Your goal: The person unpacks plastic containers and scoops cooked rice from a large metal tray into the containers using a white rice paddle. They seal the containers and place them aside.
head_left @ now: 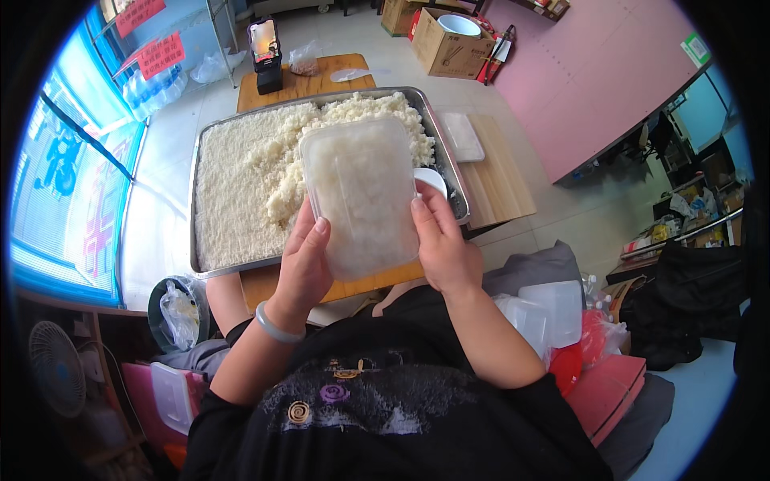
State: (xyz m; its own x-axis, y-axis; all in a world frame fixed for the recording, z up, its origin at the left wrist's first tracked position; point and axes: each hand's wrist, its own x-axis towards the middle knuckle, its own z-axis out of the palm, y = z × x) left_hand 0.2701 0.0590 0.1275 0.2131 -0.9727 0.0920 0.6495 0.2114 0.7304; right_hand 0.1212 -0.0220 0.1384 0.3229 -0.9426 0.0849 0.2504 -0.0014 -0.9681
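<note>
Between my two hands is a lidded, translucent plastic food container (364, 198) with white rice showing through it. My left hand (302, 258) grips its left edge, thumb on top, and my right hand (444, 240) grips the right edge. Beneath and beyond it lies a large metal tray (195, 240) of cooked white rice (249, 174). The rice is flat on the left and heaped and broken up toward the middle and back. Part of a white bowl (430, 178) shows in the tray's right side, partly hidden by the container and my right hand.
The tray rests on a wooden table (349, 288). A filled container (462, 137) lies on a wooden board (496, 174) at right. Behind the tray stand a phone on a holder (266, 54) and a plastic bag (304, 58). Empty plastic containers (550, 312) are stacked by my right elbow; a bin (178, 312) stands at left.
</note>
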